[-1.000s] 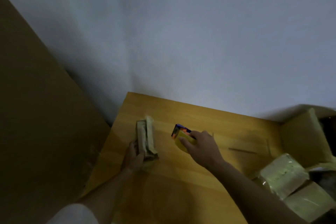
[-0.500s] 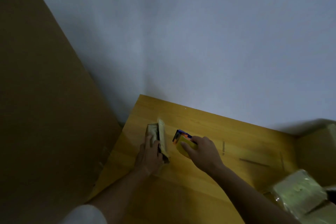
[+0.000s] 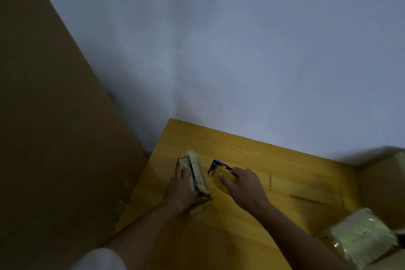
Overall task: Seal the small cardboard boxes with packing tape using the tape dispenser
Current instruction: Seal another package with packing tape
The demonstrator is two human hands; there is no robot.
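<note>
While the left hand (image 3: 182,188) is lying over its near end, the box (image 3: 196,178) is resting on the tabletop (image 3: 252,215) toward the 9 o'clock side, its long axis running from about 11 o'clock at the far end to 5 o'clock at the near end. It is a small pale box, standing on a narrow face, with crumpled wrapping or tape bunching at its near end; the light is too dim to make out which.

Just beside it, toward 3 o'clock and not touching it, the dispenser (image 3: 221,174) is sitting low over the tabletop; whether it is touching the wood I cannot tell. Its blue and orange head is pointing toward 11 o'clock and its yellow body is trailing back toward 5 o'clock, roughly parallel to the box.

The tabletop is yellowish wood, butting against a plain pale wall (image 3: 241,50) at 12 o'clock. A large brown board (image 3: 48,127) is leaning at 9 o'clock. At 4 o'clock, pale wrapped packs (image 3: 361,237) are lying at the tabletop's edge, with a brown carton (image 3: 385,184) behind them at 3 o'clock.

The left hand is reaching in from 6 o'clock, fingers fairly straight and pressing along the box's left side and top, holding it steady. The right hand (image 3: 243,186) is coming in from 5 o'clock, fingers and thumb curling round the dispenser's yellow body and gripping it. A white sleeve (image 3: 98,258) is showing at the left arm's near end.
</note>
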